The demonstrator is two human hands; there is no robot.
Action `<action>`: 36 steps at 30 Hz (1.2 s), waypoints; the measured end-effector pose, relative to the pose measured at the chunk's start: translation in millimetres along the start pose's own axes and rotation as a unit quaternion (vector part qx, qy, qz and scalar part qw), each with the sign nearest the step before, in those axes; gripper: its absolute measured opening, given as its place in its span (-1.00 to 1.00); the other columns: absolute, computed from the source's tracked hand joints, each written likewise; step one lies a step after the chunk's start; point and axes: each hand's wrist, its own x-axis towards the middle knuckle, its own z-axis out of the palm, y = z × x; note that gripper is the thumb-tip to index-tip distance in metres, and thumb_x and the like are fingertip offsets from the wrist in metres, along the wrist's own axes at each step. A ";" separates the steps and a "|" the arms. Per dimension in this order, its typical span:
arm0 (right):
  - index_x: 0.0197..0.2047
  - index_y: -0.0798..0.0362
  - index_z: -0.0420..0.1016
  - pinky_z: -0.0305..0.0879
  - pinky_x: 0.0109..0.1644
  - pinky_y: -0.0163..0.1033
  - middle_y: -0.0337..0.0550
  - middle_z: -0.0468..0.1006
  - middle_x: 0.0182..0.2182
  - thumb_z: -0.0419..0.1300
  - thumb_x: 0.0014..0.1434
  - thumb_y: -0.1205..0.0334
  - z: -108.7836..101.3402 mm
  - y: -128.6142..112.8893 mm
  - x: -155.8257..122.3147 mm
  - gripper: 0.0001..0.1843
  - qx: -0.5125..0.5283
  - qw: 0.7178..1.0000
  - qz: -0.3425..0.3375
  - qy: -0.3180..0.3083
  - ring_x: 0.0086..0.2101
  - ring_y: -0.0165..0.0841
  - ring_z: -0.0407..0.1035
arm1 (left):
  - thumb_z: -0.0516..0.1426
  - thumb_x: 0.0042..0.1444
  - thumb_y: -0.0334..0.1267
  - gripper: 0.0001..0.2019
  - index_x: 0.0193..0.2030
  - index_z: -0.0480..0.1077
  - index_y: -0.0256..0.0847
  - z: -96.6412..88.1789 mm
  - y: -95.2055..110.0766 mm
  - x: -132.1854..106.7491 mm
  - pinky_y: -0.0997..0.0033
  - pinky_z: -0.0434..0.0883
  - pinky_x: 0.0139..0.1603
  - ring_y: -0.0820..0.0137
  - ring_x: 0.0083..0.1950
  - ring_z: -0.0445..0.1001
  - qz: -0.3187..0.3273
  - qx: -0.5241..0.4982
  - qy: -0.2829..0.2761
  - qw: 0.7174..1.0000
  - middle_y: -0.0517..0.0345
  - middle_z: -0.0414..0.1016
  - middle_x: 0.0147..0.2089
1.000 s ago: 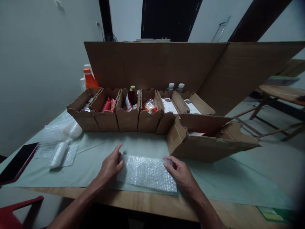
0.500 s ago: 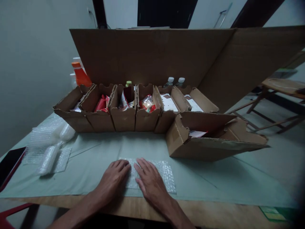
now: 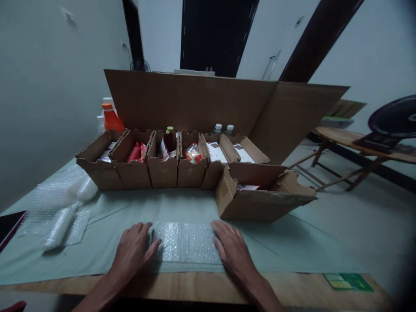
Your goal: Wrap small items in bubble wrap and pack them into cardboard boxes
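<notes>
A rectangular sheet of bubble wrap (image 3: 185, 242) lies flat on the pale green cloth (image 3: 123, 242) near the table's front edge. At its left end rests my left hand (image 3: 133, 247), palm down, thumb apart from the fingers and reaching over the sheet's edge. My right hand (image 3: 233, 247) lies at the opposite end, its fingertips and thumb over the right edge of the wrap. Both hands are open and grip nothing. The middle of the sheet is uncovered between them.
Behind stands a row of cardboard bins (image 3: 164, 173) with packets and white boxes. One more cardboard bin (image 3: 260, 206) sits at the right. Loose bubble wrap (image 3: 60, 225) is piled at left. An orange-capped bottle (image 3: 112, 119) and a cardboard panel (image 3: 195, 97) stand behind the bins.
My hands have moved apart, from the middle of the bubble wrap to its left and right ends. The view has tilted up, showing more of the room.
</notes>
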 end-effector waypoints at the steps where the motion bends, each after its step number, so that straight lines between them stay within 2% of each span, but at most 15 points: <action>1: 0.14 0.06 0.50 0.34 0.09 -0.01 0.04 0.57 0.09 0.07 0.23 0.38 1.0 -2.7 8.5 -0.57 0.001 1.000 0.010 -0.019 0.07 -0.13 0.43 | 0.10 0.28 -0.12 -0.68 0.01 0.48 -0.30 -1.6 3.5 -0.2 0.08 0.38 -0.01 0.04 -0.03 0.51 -0.013 0.007 -0.020 1.000 -0.12 0.54 -0.11; 4: 0.01 0.07 0.55 0.34 0.01 0.02 0.05 0.62 -0.04 0.15 0.16 0.39 -1.3 -4.7 22.5 -0.65 0.007 0.998 0.039 -0.053 -0.05 -0.08 0.46 | 0.12 0.24 -0.22 -0.82 -0.24 0.49 -0.27 -0.6 12.8 1.1 0.21 0.36 -0.06 0.11 -0.06 0.51 -0.024 -0.004 -0.064 0.998 -0.07 0.53 -0.16; 7: -0.19 0.03 0.57 0.34 -0.03 -0.06 -0.08 0.64 -0.21 0.17 0.15 0.37 -13.5 -7.3 16.1 -0.81 0.030 0.997 0.037 -0.067 -0.16 -0.15 0.47 | 0.11 0.18 -0.38 -0.91 -0.30 0.45 -0.23 0.0 16.2 6.8 0.33 0.34 -0.11 0.23 -0.12 0.52 -0.015 -0.040 -0.051 0.998 0.03 0.54 -0.23; 10: -0.08 0.00 0.54 0.33 -0.09 -0.20 -0.15 0.62 -0.24 0.14 0.22 0.28 -28.4 -20.2 -5.3 -0.78 0.146 0.981 0.069 -0.106 -0.21 -0.25 0.49 | 0.09 0.17 -0.43 -0.90 -0.28 0.42 -0.21 -10.3 18.9 23.9 0.37 0.32 -0.19 0.29 -0.24 0.52 0.016 -0.092 -0.011 0.996 0.11 0.54 -0.32; 12: 0.15 -0.02 0.44 0.31 -0.18 -0.25 -0.20 0.60 -0.30 0.11 0.26 0.20 -33.5 -33.8 -20.8 -0.60 0.228 0.958 0.115 -0.131 -0.30 -0.30 0.48 | 0.10 0.18 -0.42 -0.90 -0.24 0.43 -0.21 -19.6 26.6 44.8 0.34 0.33 -0.16 0.27 -0.23 0.52 0.053 -0.118 0.032 0.991 0.10 0.56 -0.30; 15: 0.42 -0.02 0.15 0.31 -0.19 -0.26 -0.23 0.59 -0.33 0.07 0.27 0.18 -29.7 -53.4 -35.6 -0.34 0.278 0.935 0.160 -0.150 -0.32 -0.31 0.47 | 0.11 0.19 -0.39 -0.78 -0.03 0.44 -0.19 -24.4 47.3 83.6 0.23 0.33 0.02 0.20 -0.05 0.51 0.087 -0.128 0.057 0.986 0.02 0.58 -0.13; 16: 0.44 -0.02 0.13 0.32 -0.15 -0.25 -0.19 0.61 -0.27 0.06 0.27 0.18 -26.1 -58.1 -37.4 -0.32 0.288 0.931 0.162 -0.155 -0.27 -0.29 0.49 | 0.14 0.18 -0.36 -0.69 0.08 0.40 -0.19 -22.3 54.2 94.4 0.20 0.33 0.07 0.17 0.02 0.49 0.094 -0.132 0.057 0.985 -0.02 0.56 -0.05; 18: 0.37 0.00 0.29 0.32 0.00 -0.18 -0.08 0.64 -0.10 0.04 0.28 0.16 -18.2 -63.4 -38.0 -0.40 0.297 0.928 0.160 -0.160 -0.11 -0.23 0.50 | 0.19 0.16 -0.29 -0.47 0.28 0.25 -0.24 -14.4 63.0 104.9 0.14 0.34 0.13 0.11 0.14 0.43 0.105 -0.137 0.053 0.984 -0.11 0.50 0.10; 21: 0.13 0.03 0.57 0.29 0.12 -0.12 -0.01 0.61 0.03 0.06 0.27 0.08 -10.9 -63.2 -36.5 -0.54 0.320 0.919 0.162 -0.162 0.00 -0.15 0.48 | 0.18 0.16 -0.25 -0.39 0.34 0.17 -0.27 -2.3 58.0 81.3 0.09 0.32 0.23 0.11 0.23 0.36 0.144 -0.174 0.055 0.973 -0.16 0.42 0.21; 24: 0.04 0.05 0.61 0.37 -0.10 -0.15 -0.05 0.67 -0.19 0.08 0.26 -0.01 -11.0 -60.1 -36.7 -0.54 0.374 0.891 0.186 -0.176 -0.24 -0.19 0.52 | 0.18 0.11 -0.30 -0.49 0.23 0.31 -0.16 1.5 40.1 19.7 0.01 0.24 0.33 0.08 0.35 0.23 0.243 -0.250 0.045 0.936 -0.09 0.39 0.23; 26: 0.03 0.07 0.60 0.35 -0.20 -0.19 -0.07 0.66 -0.25 0.10 0.25 -0.06 -12.6 -59.2 -36.7 -0.52 0.424 0.865 0.203 -0.174 -0.31 -0.23 0.48 | 0.24 0.04 -0.28 -0.38 0.28 0.27 -0.11 2.5 33.7 -22.4 -0.04 0.20 0.37 0.03 0.44 0.08 0.285 -0.261 0.012 0.922 -0.06 0.29 0.34; 28: 0.00 0.09 0.60 0.35 -0.20 -0.21 -0.05 0.65 -0.22 0.13 0.23 -0.12 -13.8 -59.2 -35.5 -0.49 0.475 0.838 0.216 -0.161 -0.29 -0.24 0.47 | 0.26 0.01 -0.31 -0.26 0.37 0.17 -0.11 6.4 36.1 -49.9 -0.11 0.18 0.38 0.00 0.45 0.05 0.311 -0.258 0.008 0.915 -0.09 0.25 0.37; 30: -0.04 0.10 0.60 0.36 -0.19 -0.21 -0.05 0.63 -0.23 0.15 0.21 -0.17 -14.6 -59.0 -34.4 -0.48 0.514 0.813 0.227 -0.152 -0.27 -0.24 0.47 | 0.17 0.07 -0.41 -0.35 0.34 0.21 -0.13 13.4 44.3 -57.3 -0.07 0.26 0.32 0.05 0.36 0.21 0.301 -0.267 0.031 0.915 -0.09 0.39 0.26; 33: -0.01 0.10 0.56 0.38 -0.17 -0.19 -0.08 0.61 -0.34 0.11 0.24 -0.23 -16.4 -56.8 -38.3 -0.42 0.538 0.795 0.238 -0.151 -0.32 -0.26 0.48 | 0.04 0.16 -0.47 -0.58 0.14 0.40 -0.15 23.3 55.3 -41.6 0.11 0.42 0.07 0.22 0.00 0.48 0.211 -0.303 0.041 0.929 0.00 0.58 -0.07; 36: 0.20 0.09 0.42 0.42 -0.22 -0.20 -0.12 0.60 -0.37 0.04 0.31 -0.22 -19.1 -53.6 -52.7 -0.37 0.524 0.809 0.241 -0.112 -0.39 -0.31 0.48 | 0.06 0.20 -0.36 -0.65 0.11 0.44 -0.16 24.7 59.3 -19.8 0.20 0.44 -0.04 0.27 -0.16 0.51 0.119 -0.319 0.000 0.940 0.05 0.60 -0.17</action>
